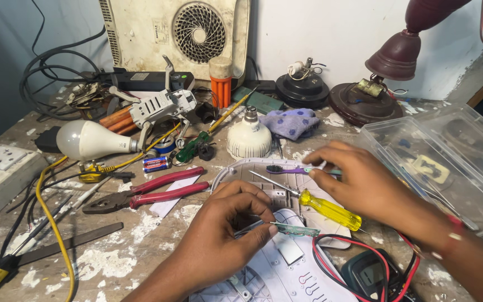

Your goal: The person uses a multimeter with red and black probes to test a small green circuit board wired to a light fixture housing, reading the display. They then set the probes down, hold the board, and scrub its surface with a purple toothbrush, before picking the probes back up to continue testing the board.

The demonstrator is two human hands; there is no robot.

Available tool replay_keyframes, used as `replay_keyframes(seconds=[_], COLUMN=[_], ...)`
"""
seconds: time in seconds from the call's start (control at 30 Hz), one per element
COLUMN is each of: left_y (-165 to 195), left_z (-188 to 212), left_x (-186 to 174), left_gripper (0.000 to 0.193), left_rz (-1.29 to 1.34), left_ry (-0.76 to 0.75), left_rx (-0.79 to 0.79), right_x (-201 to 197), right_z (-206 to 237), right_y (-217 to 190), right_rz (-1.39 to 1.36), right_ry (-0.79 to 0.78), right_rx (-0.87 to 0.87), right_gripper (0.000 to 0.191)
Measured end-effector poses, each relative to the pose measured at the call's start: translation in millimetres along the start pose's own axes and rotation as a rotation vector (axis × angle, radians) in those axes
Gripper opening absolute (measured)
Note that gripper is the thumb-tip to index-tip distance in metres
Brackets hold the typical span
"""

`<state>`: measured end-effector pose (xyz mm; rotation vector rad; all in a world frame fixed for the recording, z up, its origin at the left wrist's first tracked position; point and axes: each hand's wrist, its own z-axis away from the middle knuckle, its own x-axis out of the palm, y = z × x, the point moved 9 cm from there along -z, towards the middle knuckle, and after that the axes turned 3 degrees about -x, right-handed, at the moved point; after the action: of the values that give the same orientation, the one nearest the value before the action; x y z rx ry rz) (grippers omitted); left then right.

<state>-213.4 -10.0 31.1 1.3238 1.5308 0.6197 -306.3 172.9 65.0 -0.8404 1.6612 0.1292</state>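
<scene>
— Pinching what, that left hand [219, 235]?
— Its fingers [252, 215] grip a narrow green circuit strip [296, 229] over the white plastic casing [286, 263].
— And the right hand [364, 182]?
— Fingers closed on a purple-handled toothbrush [294, 169], above the yellow-handled screwdriver [320, 206].

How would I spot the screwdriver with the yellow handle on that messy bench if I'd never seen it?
Find the pale plastic panel at the front of the bench, between the two hands. The screwdriver lies slanted across it, just under the right hand, its thin metal shaft pointing up-left. Its clear yellow handle sets it apart from the red-handled pliers to the left and the purple toothbrush above.
</scene>
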Motion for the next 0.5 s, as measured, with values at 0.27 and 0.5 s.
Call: replay_keyframes(seconds=[0.27, 0.5], left_y=[10, 20], left_z=[5, 8], left_x=[-2, -3], left_gripper=[0.012, 0.014], left_rz=[-0.044, -0.019], left_ry=[0.008, -0.009], left_rx=[0.063, 0.074], right_x=[36, 39], right_z=[74, 92], right_y=[1, -23], right_rz=[-0.470, -0.643], right_ry=[-0.420, -0.318], right_rx=[0.304, 0.136], right_gripper=[0.032, 0.033])
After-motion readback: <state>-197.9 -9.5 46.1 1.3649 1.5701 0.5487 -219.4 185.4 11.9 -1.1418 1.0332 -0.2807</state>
